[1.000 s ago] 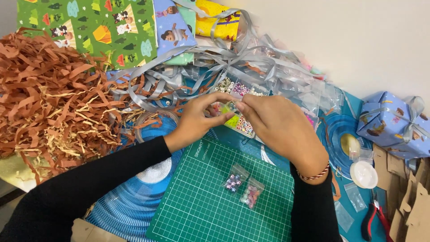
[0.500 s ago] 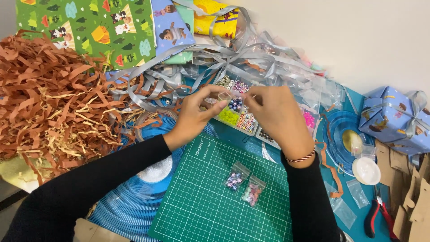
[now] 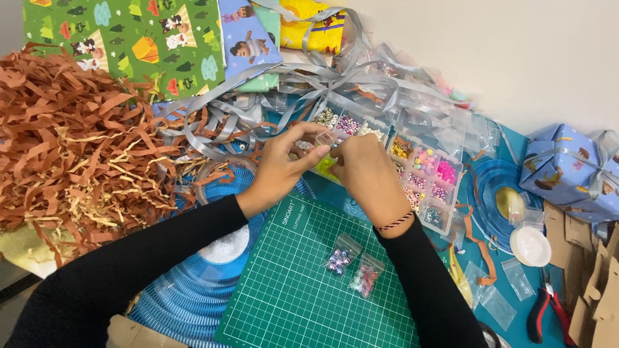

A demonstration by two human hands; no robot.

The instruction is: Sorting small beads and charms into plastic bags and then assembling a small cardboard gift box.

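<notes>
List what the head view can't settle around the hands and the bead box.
- Item pinched between left hand and right hand: small, clear, half covered by fingertips; kind unclear.
- Bead box: near-left compartments hidden behind both hands.
- Two small bead bags on the green cutting mat: beads too small to tell apart.
- Red-handled pliers: cut off by the bottom edge.

Green cutting mat (image 3: pixel 290 290) at near edge, two small clear bags of beads (image 3: pixel 351 269) lying on it. Heap of brown shredded paper (image 3: pixel 77 148) far left. Green patterned wrapping paper (image 3: pixel 129 38) at back. Tangle of silver ribbon (image 3: pixel 335 84) behind. Blue wrapped gift box (image 3: pixel 567 171) far right, silver bow on top. Red-handled pliers (image 3: pixel 545 309) at right near edge. White round lid (image 3: pixel 530 246) beside them.
</notes>
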